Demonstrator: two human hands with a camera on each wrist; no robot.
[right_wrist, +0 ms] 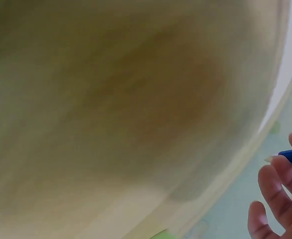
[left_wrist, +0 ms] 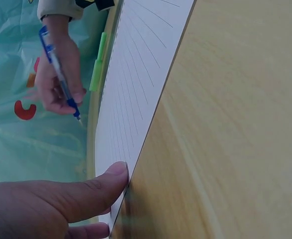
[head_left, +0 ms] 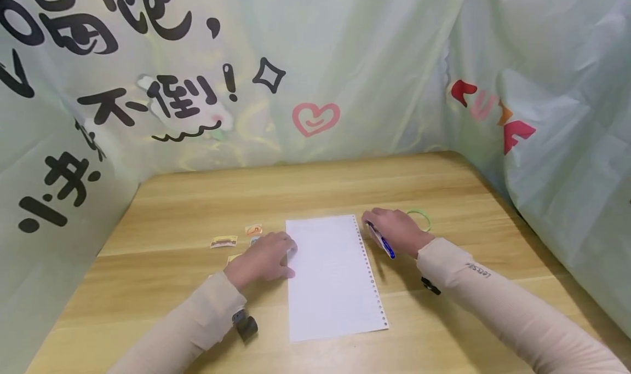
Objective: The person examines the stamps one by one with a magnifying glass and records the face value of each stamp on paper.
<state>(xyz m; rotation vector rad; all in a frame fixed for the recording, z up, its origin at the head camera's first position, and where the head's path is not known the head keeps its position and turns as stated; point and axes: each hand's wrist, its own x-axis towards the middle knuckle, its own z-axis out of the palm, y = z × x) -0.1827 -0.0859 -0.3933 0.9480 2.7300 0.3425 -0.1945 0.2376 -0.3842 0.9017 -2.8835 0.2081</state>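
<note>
A white sheet of loose-leaf paper (head_left: 327, 278), ruled and with holes down its right edge, lies on the table. My left hand (head_left: 266, 258) rests at its left edge; in the left wrist view the extended thumb (left_wrist: 98, 196) lies on the sheet near the border. Just off the paper's right edge, my right hand (head_left: 396, 229) holds a blue pen (head_left: 382, 241) with a clear barrel. The pen's pale tip points out past the fingers (right_wrist: 277, 186) in the right wrist view. Small printed paper pieces (head_left: 224, 241) lie beside my left hand, partly hidden by it.
A light green ring (head_left: 420, 214) lies beyond my right hand. Pale green cloth (head_left: 384, 78) with printed characters hangs behind the wooden table (head_left: 172, 199) and along both sides. A black camera (head_left: 245, 324) sits on my left wrist.
</note>
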